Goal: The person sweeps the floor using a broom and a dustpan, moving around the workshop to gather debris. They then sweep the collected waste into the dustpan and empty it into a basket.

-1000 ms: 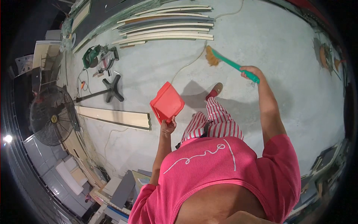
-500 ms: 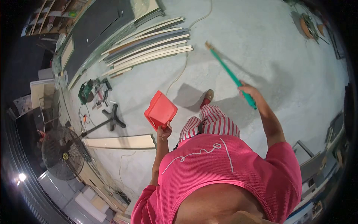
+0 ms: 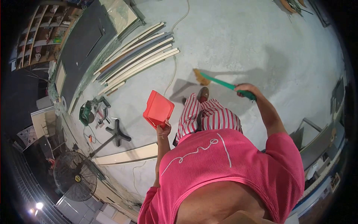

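My left hand (image 3: 163, 129) is wrapped round the handle end of a red dustpan (image 3: 159, 108), held out in front of my left side with its flat pan facing up. On the other side, my right hand (image 3: 246, 89) grips a broom (image 3: 220, 81) by its green handle. The broom slants to the left, and its tan bristles (image 3: 201, 77) show just beyond my shoe (image 3: 203, 93).
Long pale strips (image 3: 140, 63) lie on the concrete floor (image 3: 231, 33) ahead to the left. A green power tool (image 3: 86, 113) and a pedestal fan (image 3: 75, 176) with a cross-shaped base (image 3: 118, 133) stand at the left. A cream board (image 3: 126, 155) lies nearby.
The broom's bristle end has swung down and left, closer to my feet. The dustpan has stayed nearly in place in my left hand. My view has shifted as I step.
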### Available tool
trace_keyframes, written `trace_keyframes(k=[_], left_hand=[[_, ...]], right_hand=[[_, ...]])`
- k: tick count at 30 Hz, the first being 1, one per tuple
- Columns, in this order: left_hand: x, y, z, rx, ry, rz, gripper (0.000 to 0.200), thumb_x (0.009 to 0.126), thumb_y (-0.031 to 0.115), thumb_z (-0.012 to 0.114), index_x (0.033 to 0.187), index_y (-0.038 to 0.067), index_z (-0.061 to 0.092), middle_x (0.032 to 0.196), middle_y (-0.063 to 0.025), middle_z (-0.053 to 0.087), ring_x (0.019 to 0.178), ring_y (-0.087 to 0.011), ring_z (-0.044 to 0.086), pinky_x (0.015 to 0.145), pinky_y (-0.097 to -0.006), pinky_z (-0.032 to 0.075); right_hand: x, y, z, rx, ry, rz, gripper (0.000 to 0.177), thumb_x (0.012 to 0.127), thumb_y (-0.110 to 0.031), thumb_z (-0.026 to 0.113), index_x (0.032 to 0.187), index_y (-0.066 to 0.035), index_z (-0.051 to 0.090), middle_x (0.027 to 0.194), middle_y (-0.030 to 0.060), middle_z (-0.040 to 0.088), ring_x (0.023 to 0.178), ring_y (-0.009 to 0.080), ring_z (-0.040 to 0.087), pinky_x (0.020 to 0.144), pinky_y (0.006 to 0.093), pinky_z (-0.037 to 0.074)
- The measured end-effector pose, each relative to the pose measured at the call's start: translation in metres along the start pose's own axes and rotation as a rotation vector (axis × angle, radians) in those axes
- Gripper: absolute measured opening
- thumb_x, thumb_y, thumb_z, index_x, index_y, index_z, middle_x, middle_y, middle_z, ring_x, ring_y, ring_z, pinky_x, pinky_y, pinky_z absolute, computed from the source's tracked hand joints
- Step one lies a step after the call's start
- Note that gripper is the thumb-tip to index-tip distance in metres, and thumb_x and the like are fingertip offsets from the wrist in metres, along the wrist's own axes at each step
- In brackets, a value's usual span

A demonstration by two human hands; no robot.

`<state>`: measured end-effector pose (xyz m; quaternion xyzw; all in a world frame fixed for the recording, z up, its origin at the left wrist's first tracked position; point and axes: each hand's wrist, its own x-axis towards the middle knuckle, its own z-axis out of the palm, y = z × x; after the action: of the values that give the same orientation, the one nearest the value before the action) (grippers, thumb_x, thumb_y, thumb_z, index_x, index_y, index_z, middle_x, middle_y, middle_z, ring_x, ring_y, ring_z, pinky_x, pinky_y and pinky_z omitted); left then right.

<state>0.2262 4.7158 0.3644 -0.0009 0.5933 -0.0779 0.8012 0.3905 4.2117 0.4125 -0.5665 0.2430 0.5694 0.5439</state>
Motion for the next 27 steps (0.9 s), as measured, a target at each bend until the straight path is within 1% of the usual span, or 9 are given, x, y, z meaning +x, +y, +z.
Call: trace_keyframes(k=[8, 10, 15, 16, 19, 21, 22, 25, 27], left_hand=[[0.004, -0.002, 0.019, 0.114, -0.044, -0.05, 0.031, 0.07, 0.019, 0.034, 0.09, -0.003, 0.046, 0.075, -0.0134, 0.055, 0.061, -0.0203, 0.053, 0.052, -0.027, 0.044], [0.027, 0.008, 0.016, 0.114, -0.104, -0.069, 0.03, 0.07, 0.017, 0.035, 0.087, -0.003, 0.047, 0.074, -0.0129, 0.055, 0.06, -0.0205, 0.053, 0.052, -0.0278, 0.044], [0.091, 0.04, 0.052, 1.474, -0.52, 0.615, 0.021, 0.069, 0.012, 0.041, 0.08, -0.003, 0.051, 0.073, -0.0121, 0.054, 0.06, -0.0203, 0.053, 0.052, -0.0279, 0.045], [0.077, 0.034, 0.087, 1.488, -0.539, 0.609, 0.021, 0.069, 0.012, 0.041, 0.08, -0.003, 0.051, 0.073, -0.0121, 0.054, 0.06, -0.0203, 0.053, 0.052, -0.0279, 0.045], [0.025, -0.006, 0.212, 1.473, -0.25, 0.271, 0.021, 0.071, 0.014, 0.041, 0.08, -0.002, 0.051, 0.071, -0.0113, 0.053, 0.058, -0.019, 0.052, 0.051, -0.0269, 0.044], [0.041, -0.021, 0.273, 0.87, 0.016, 0.012, 0.031, 0.073, 0.022, 0.034, 0.085, -0.002, 0.049, 0.072, -0.0116, 0.053, 0.055, -0.0188, 0.05, 0.051, -0.0268, 0.042], [0.05, -0.024, 0.3, 0.565, 0.15, -0.104, 0.036, 0.074, 0.026, 0.031, 0.087, -0.003, 0.047, 0.072, -0.0118, 0.053, 0.053, -0.0187, 0.049, 0.051, -0.0267, 0.041], [0.093, -0.023, 0.373, 0.725, 0.046, -0.157, 0.04, 0.072, 0.027, 0.032, 0.092, -0.004, 0.044, 0.079, -0.0134, 0.054, 0.056, -0.0183, 0.05, 0.053, -0.0262, 0.04], [0.099, -0.038, 0.425, 0.831, -0.002, -0.198, 0.039, 0.071, 0.027, 0.033, 0.092, -0.004, 0.044, 0.08, -0.0138, 0.054, 0.058, -0.0181, 0.05, 0.053, -0.0262, 0.04]], right_hand=[[-0.035, -0.055, -0.022, -0.053, 0.486, -0.105, 0.034, 0.067, -0.011, 0.05, 0.098, -0.007, 0.036, 0.053, 0.006, 0.042, 0.042, 0.0132, 0.044, 0.036, 0.0271, 0.038], [-0.045, -0.024, -0.014, -0.015, 0.597, -0.39, 0.035, 0.068, -0.011, 0.051, 0.098, -0.005, 0.036, 0.052, 0.0068, 0.044, 0.04, 0.015, 0.045, 0.034, 0.0286, 0.037], [-0.064, 0.083, 0.019, 0.04, 0.688, -0.197, 0.013, 0.071, -0.013, 0.051, 0.068, -0.003, 0.042, 0.043, 0.0068, 0.046, 0.034, 0.0152, 0.044, 0.031, 0.0294, 0.035], [-0.065, 0.106, 0.034, 0.124, 0.716, -0.202, 0.013, 0.07, -0.012, 0.05, 0.065, -0.003, 0.043, 0.043, 0.0065, 0.046, 0.034, 0.0153, 0.044, 0.032, 0.0294, 0.035], [-0.074, 0.156, 0.098, 0.355, 0.742, -0.183, 0.015, 0.068, -0.007, 0.052, 0.077, -0.003, 0.041, 0.05, 0.0047, 0.044, 0.039, 0.0141, 0.045, 0.033, 0.0288, 0.038], [-0.062, 0.183, 0.146, 0.915, 0.542, -0.227, 0.013, 0.069, -0.007, 0.051, 0.078, -0.006, 0.041, 0.055, 0.0043, 0.044, 0.041, 0.014, 0.044, 0.036, 0.0282, 0.04], [-0.102, 0.135, 0.178, 1.12, 0.603, -0.174, 0.01, 0.07, -0.009, 0.051, 0.074, -0.007, 0.042, 0.056, 0.0039, 0.045, 0.043, 0.0141, 0.045, 0.036, 0.0282, 0.04], [-0.007, 0.21, 0.21, 1.365, 0.382, 0.258, 0.011, 0.074, -0.017, 0.048, 0.068, -0.008, 0.046, 0.058, 0.0039, 0.045, 0.047, 0.0155, 0.045, 0.039, 0.0292, 0.042], [0.023, 0.205, 0.211, 1.617, 0.389, 0.182, 0.011, 0.074, -0.017, 0.048, 0.068, -0.008, 0.046, 0.058, 0.0044, 0.046, 0.048, 0.0159, 0.045, 0.04, 0.0297, 0.042]])
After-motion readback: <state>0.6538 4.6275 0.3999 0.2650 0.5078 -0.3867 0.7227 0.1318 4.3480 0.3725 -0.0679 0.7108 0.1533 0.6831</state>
